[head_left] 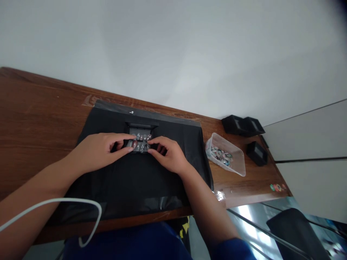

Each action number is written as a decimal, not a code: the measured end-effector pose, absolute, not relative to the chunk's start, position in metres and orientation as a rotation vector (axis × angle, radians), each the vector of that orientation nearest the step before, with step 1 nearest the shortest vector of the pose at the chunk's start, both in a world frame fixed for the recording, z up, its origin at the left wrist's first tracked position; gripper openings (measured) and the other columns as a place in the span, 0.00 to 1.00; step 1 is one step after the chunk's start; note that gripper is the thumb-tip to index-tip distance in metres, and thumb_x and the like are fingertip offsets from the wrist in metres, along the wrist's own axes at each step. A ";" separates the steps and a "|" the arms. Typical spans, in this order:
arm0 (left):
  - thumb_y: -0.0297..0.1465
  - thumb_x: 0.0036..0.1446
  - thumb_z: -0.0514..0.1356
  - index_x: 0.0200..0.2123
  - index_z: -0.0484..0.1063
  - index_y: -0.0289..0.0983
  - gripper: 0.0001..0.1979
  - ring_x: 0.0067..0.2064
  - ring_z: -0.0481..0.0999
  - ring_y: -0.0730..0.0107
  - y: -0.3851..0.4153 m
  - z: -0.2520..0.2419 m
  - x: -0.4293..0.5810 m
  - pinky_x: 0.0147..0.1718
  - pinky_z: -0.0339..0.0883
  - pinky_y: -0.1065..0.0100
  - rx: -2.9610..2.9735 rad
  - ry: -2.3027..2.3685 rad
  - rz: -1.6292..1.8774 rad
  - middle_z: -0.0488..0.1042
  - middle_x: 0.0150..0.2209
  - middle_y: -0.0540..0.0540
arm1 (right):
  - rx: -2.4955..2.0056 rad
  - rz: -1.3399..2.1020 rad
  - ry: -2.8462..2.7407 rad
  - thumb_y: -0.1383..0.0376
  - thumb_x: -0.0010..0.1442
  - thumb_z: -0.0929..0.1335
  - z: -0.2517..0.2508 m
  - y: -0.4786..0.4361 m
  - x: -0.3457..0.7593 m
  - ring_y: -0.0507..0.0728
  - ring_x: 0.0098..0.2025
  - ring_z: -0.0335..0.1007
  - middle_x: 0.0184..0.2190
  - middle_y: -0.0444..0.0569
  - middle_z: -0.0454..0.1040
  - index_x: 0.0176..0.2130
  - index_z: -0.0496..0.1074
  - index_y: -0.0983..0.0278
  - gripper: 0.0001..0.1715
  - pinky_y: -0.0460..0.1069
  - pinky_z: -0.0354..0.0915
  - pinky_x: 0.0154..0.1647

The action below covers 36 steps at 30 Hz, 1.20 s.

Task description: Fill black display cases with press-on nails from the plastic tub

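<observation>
Both left hand (101, 149) and right hand (170, 154), thumb and forefinger slightly parted, meet the black case (139, 131) left of the frame's centre, any grip unclear, its shiny pieces (141, 147) seemingly laid in rows, its lid (143, 125) not yet closed.

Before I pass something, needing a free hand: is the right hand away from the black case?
No, the right hand has fingertips at the black case.

Black mat (130, 187) and piece-filled tub (239, 163) suggest a workshop.
</observation>
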<state>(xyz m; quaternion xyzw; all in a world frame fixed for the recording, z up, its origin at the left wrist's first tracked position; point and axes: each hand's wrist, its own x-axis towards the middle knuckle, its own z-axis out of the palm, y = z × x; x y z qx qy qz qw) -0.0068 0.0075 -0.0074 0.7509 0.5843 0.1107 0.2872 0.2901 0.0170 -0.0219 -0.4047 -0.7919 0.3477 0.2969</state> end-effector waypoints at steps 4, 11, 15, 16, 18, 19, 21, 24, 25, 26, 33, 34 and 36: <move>0.57 0.68 0.58 0.64 0.87 0.51 0.32 0.27 0.73 0.65 0.008 -0.010 -0.008 0.27 0.61 0.64 1.999 1.564 0.291 0.79 0.29 0.50 | -1.055 0.919 -2.109 0.63 0.72 0.78 -0.022 0.016 0.290 0.52 0.35 0.76 0.48 0.50 0.86 0.55 0.84 0.59 0.12 0.49 0.74 0.39; 0.60 0.70 0.56 0.66 0.86 0.53 0.33 0.30 0.80 0.57 0.008 -0.011 -0.008 0.29 0.66 0.62 2.011 1.558 0.356 0.86 0.33 0.46 | -1.058 0.912 -2.145 0.63 0.73 0.77 -0.017 0.015 0.290 0.52 0.37 0.78 0.51 0.51 0.87 0.55 0.84 0.59 0.12 0.49 0.75 0.40; 0.61 0.72 0.54 0.67 0.86 0.55 0.34 0.39 0.87 0.49 0.007 -0.015 -0.009 0.35 0.73 0.57 2.080 1.571 0.374 0.91 0.43 0.43 | -1.046 0.927 -2.126 0.60 0.75 0.76 -0.016 0.014 0.290 0.53 0.37 0.78 0.51 0.51 0.87 0.55 0.84 0.59 0.11 0.50 0.76 0.42; 0.62 0.72 0.53 0.67 0.86 0.56 0.34 0.42 0.88 0.46 0.007 -0.016 -0.009 0.37 0.75 0.55 2.093 1.574 0.375 0.91 0.47 0.43 | -1.045 0.936 -2.122 0.59 0.76 0.76 -0.016 0.014 0.290 0.53 0.37 0.78 0.51 0.52 0.87 0.55 0.84 0.60 0.11 0.50 0.76 0.42; 0.63 0.72 0.52 0.67 0.86 0.56 0.36 0.47 0.89 0.41 0.007 -0.018 -0.010 0.41 0.78 0.52 2.105 1.580 0.371 0.91 0.52 0.42 | -1.050 0.950 -2.120 0.58 0.77 0.75 -0.015 0.015 0.289 0.53 0.37 0.78 0.51 0.52 0.87 0.55 0.84 0.60 0.12 0.50 0.76 0.43; 0.64 0.72 0.51 0.67 0.86 0.55 0.36 0.49 0.90 0.39 0.007 -0.018 -0.010 0.43 0.79 0.51 2.109 1.586 0.367 0.91 0.54 0.41 | -1.057 0.955 -2.124 0.58 0.77 0.75 -0.014 0.015 0.289 0.53 0.37 0.78 0.51 0.53 0.87 0.55 0.84 0.60 0.12 0.50 0.76 0.43; 0.63 0.74 0.48 0.68 0.85 0.54 0.38 0.52 0.89 0.36 0.007 -0.018 -0.009 0.46 0.80 0.48 2.116 1.598 0.349 0.91 0.56 0.41 | -1.077 0.960 -2.131 0.57 0.77 0.75 -0.013 0.015 0.289 0.53 0.37 0.79 0.51 0.52 0.87 0.55 0.84 0.60 0.12 0.50 0.76 0.43; 0.61 0.75 0.47 0.70 0.84 0.53 0.38 0.49 0.89 0.36 0.007 -0.014 -0.007 0.44 0.78 0.48 2.113 1.631 0.300 0.91 0.53 0.39 | -1.084 0.956 -2.133 0.57 0.77 0.75 -0.013 0.015 0.289 0.53 0.38 0.78 0.51 0.52 0.87 0.55 0.84 0.59 0.13 0.49 0.76 0.43; 0.61 0.74 0.48 0.71 0.83 0.53 0.38 0.46 0.89 0.37 0.007 -0.012 -0.007 0.42 0.77 0.50 2.107 1.640 0.282 0.92 0.51 0.39 | -1.075 0.952 -2.129 0.57 0.77 0.75 -0.013 0.014 0.289 0.53 0.38 0.78 0.52 0.52 0.87 0.55 0.84 0.59 0.13 0.50 0.76 0.43; 0.61 0.74 0.49 0.72 0.82 0.53 0.37 0.43 0.89 0.39 0.007 -0.011 -0.006 0.40 0.75 0.51 2.101 1.648 0.271 0.92 0.49 0.39 | -1.062 0.950 -2.126 0.58 0.77 0.74 -0.013 0.014 0.289 0.53 0.38 0.78 0.52 0.52 0.87 0.56 0.84 0.60 0.13 0.50 0.76 0.43; 0.60 0.72 0.54 0.72 0.82 0.52 0.36 0.30 0.80 0.53 0.009 -0.012 -0.008 0.31 0.65 0.60 2.058 1.623 0.326 0.86 0.33 0.44 | -1.077 0.953 -2.145 0.59 0.76 0.75 -0.012 0.013 0.290 0.53 0.38 0.77 0.53 0.52 0.86 0.56 0.83 0.59 0.12 0.51 0.76 0.43; 0.60 0.72 0.55 0.73 0.81 0.51 0.37 0.30 0.79 0.53 0.009 -0.012 -0.008 0.31 0.64 0.60 2.052 1.622 0.333 0.85 0.32 0.44 | -1.079 0.954 -2.149 0.59 0.76 0.75 -0.011 0.013 0.290 0.53 0.38 0.78 0.54 0.52 0.86 0.56 0.83 0.59 0.12 0.51 0.76 0.43; 0.60 0.71 0.55 0.73 0.81 0.51 0.37 0.30 0.79 0.54 0.009 -0.012 -0.008 0.30 0.63 0.61 2.044 1.631 0.333 0.84 0.31 0.45 | -1.076 0.948 -2.153 0.59 0.76 0.75 -0.011 0.013 0.290 0.53 0.38 0.77 0.54 0.52 0.86 0.57 0.83 0.59 0.13 0.51 0.76 0.43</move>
